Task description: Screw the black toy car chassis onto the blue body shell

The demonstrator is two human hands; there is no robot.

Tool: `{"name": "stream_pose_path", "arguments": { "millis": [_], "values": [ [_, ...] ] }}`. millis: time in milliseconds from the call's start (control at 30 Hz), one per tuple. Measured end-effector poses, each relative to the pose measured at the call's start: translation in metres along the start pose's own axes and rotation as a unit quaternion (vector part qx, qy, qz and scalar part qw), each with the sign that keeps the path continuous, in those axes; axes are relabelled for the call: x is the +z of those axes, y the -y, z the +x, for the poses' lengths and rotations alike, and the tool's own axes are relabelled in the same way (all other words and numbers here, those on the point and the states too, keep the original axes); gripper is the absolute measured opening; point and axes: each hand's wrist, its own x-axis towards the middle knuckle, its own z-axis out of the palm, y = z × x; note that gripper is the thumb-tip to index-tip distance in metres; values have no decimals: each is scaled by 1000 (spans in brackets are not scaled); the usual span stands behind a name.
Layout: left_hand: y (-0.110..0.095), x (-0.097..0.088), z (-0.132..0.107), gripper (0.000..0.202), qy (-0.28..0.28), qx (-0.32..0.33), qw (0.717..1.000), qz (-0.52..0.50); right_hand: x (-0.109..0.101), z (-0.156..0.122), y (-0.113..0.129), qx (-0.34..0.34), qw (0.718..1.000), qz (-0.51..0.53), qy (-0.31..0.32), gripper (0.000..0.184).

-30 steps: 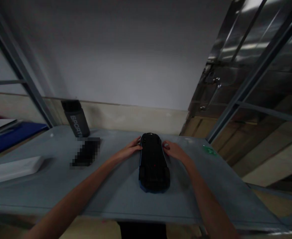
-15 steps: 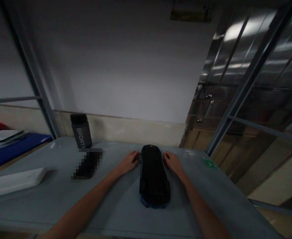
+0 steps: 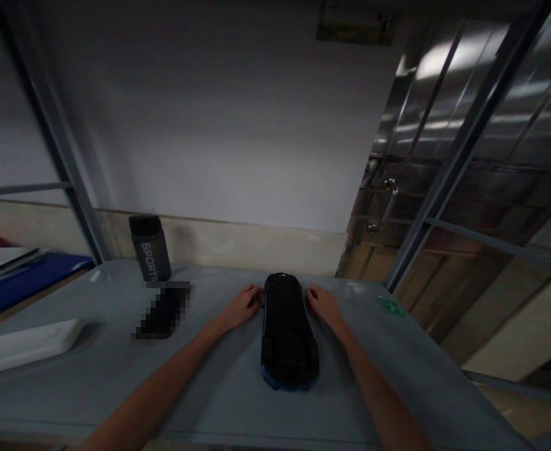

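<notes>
A toy car (image 3: 290, 338) lies upside down on the grey table, its dark underside up and blue body showing along the edges. My left hand (image 3: 242, 307) rests at the left of its far end, fingers curled, fingertips at the car's edge. On the other side, my right hand (image 3: 322, 304) is closed too, close against the car. A bit of red and a thin dark shape show by its fingers, too dim to name. What the left fingers hold, if anything, is hidden.
To the left are a dark bottle (image 3: 150, 250) marked SPORT, a blurred-out black object (image 3: 165, 313) and a white case-like object (image 3: 26, 344). A green item (image 3: 391, 305) lies at right. Metal posts (image 3: 421, 232) frame the table; a wall (image 3: 238, 125) stands behind.
The whole view has shifted slightly. A tiny red spot now shows on the car's underside. Both hands keep their places beside the car.
</notes>
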Motion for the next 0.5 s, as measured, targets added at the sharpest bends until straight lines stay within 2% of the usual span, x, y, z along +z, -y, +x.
{"name": "stream_pose_path", "arguments": {
  "millis": [233,367,500],
  "values": [
    [0,0,1,26,0,0,1000,-1,-6,-1,1,8,999,12,30,28],
    [2,1,1,11,6,-4,1000,5,-7,-1,2,13,999,11,36,28],
    [2,1,0,23,13,-8,1000,12,-7,-2,4,20,999,9,38,28]
  ]
}}
